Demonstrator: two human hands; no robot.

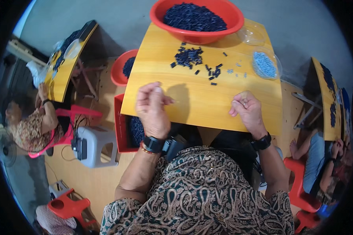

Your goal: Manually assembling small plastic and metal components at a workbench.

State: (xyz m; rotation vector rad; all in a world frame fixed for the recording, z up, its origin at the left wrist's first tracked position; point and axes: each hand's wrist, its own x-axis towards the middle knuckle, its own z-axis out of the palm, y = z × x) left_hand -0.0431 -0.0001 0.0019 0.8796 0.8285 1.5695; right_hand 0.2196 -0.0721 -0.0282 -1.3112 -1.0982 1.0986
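Note:
My left hand (153,107) is raised over the near left part of the yellow table (219,103), its fingers loosely bent and apart, with nothing visible in them. Over the near right part, my right hand (248,111) is closed, fingertips pressed together. A small silvery glint shows among its fingers; what it is cannot be made out. Ahead of my hands lies a pile of short black plastic pieces (188,57), with several loose ones to its right. A clear round tub (264,64) of small silvery-blue metal pieces stands at the right edge, near a few scattered ones.
A large red basin (200,37) of black pieces stands at the table's far edge, beside a clear lid (252,36). On the left are a red bowl (119,74) and a red bin (121,133). People sit at tables on both sides, near a grey stool (96,141).

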